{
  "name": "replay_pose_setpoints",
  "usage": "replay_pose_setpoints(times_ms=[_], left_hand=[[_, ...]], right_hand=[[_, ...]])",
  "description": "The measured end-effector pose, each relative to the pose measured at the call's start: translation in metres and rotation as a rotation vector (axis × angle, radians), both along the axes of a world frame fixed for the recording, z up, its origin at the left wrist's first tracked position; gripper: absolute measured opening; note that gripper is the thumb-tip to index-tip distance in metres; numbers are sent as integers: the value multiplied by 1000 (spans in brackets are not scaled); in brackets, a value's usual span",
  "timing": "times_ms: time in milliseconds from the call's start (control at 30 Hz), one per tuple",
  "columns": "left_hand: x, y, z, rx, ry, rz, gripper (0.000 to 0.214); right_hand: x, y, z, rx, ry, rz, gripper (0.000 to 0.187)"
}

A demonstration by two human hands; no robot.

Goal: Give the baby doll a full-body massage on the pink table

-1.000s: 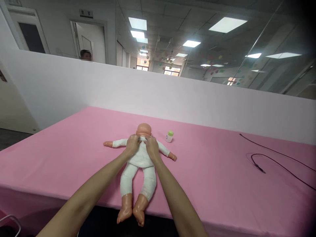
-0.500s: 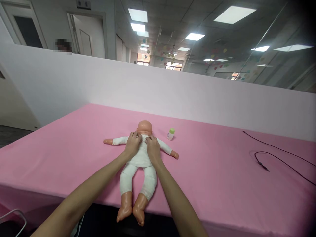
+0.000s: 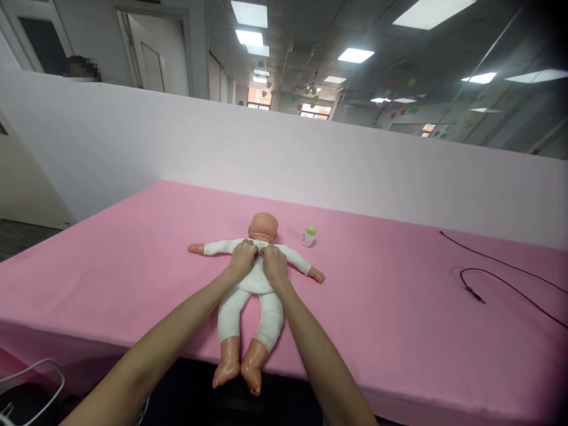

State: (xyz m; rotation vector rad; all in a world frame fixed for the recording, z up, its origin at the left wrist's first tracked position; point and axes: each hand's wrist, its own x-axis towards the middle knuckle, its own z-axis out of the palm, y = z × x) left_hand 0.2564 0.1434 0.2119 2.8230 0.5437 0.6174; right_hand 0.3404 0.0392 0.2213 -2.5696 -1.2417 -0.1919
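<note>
A baby doll (image 3: 252,307) in a white suit lies face up on the pink table (image 3: 399,307), arms spread and bare feet over the near edge. Its bald head (image 3: 263,226) points away from me. My left hand (image 3: 242,260) and my right hand (image 3: 273,264) rest side by side on the doll's chest, just below the neck. Both hands have their fingers curled and pinched into the white cloth of the suit (image 3: 260,283). What the fingertips grip beyond the cloth is hidden.
A small white bottle with a green cap (image 3: 309,235) stands right of the doll's head. A black cable (image 3: 488,278) trails over the table's right part. A white partition (image 3: 284,154) runs behind the table; a person's head shows above it far left.
Both hands have slid slightly down from the doll's neck to its chest and drawn closer together. The person behind the partition has moved left.
</note>
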Motion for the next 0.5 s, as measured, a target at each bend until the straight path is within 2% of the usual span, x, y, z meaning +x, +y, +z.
replay_pose_setpoints(times_ms=[100,167,267,367,500], left_hand=[[-17,-2,4,21,-94,-47,25],[-28,-3,8,-20,-151,-120,22],[-34,-5,12,-117,-101,-190,26],[-27,-6,9,-137,-2,-104,31],[-15,-7,0,-103,4,-43,29]], right_hand=[[-3,-16,10,26,18,57,27],[-6,-25,15,48,35,102,23],[-11,-27,14,55,35,138,18],[-15,-18,4,16,8,82,22],[-18,-7,-5,-7,6,8,29]])
